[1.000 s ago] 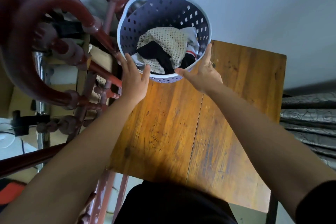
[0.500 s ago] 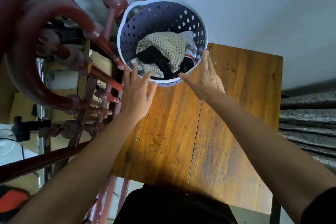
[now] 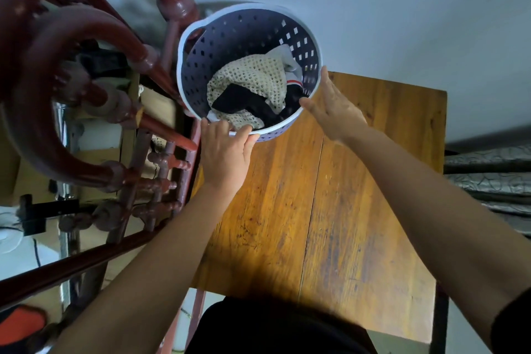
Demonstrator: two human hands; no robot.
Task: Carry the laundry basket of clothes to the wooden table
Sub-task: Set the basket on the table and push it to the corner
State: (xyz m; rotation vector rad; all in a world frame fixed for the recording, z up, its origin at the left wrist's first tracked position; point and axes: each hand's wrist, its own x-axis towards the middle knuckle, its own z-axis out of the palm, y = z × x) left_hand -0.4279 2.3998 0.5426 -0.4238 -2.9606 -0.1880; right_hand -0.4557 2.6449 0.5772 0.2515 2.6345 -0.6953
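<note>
A round lilac laundry basket (image 3: 230,37) with a white rim and perforated walls stands at the far left corner of the wooden table (image 3: 344,210). Inside it lie clothes (image 3: 253,80): a cream mesh piece, a black garment and a white one with a red stripe. My left hand (image 3: 225,152) rests its fingertips on the basket's near rim, fingers spread. My right hand (image 3: 330,106) lies flat against the basket's right side, thumb at the rim and fingers straight. Neither hand is closed around the basket.
Dark red turned-wood furniture (image 3: 86,95) with curved rails crowds the table's left edge, right beside the basket. A pale wall (image 3: 402,8) stands behind the table. A grey patterned mattress (image 3: 488,181) lies to the right. Cardboard boxes (image 3: 94,158) show through the rails at left.
Both hands let go of the basket's rim and opened; they now touch it with flat fingers. The view shifted slightly, so the basket appears lower.
</note>
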